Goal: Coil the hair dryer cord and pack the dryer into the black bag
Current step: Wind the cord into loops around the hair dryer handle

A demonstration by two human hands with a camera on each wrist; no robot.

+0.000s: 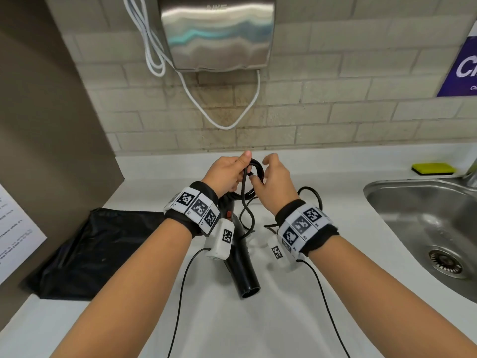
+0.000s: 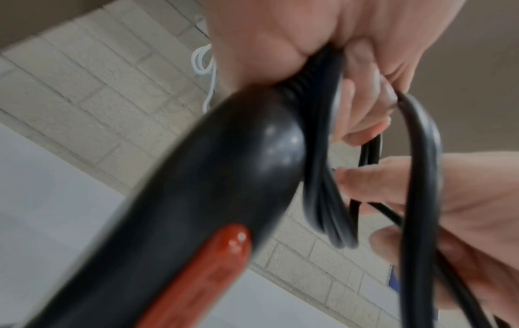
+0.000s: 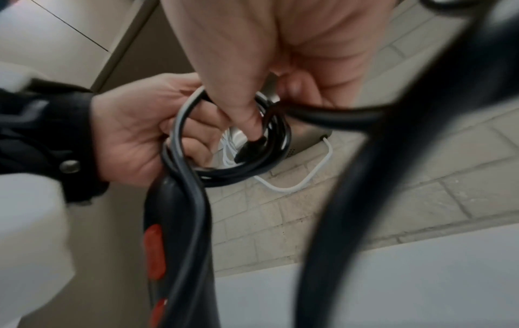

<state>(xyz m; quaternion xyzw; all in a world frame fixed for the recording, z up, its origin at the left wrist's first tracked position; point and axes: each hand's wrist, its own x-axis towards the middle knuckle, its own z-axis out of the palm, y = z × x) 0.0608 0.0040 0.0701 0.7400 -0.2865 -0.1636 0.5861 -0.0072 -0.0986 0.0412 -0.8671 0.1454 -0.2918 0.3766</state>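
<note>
Hair dryer cord coiled in left hand — wall poster reads "Cl"

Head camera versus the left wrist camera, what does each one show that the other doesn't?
Only the head view shows the black bag lying flat on the counter to the left, the sink, the yellow sponge, the hand dryer on the wall, and loose cord trailing on the counter. Only the left wrist view shows the red switch close up and the cord loops bunched at the handle's end. Both show the left hand gripping the cord coil, the right hand feeding cord, and the hair dryer.
</note>
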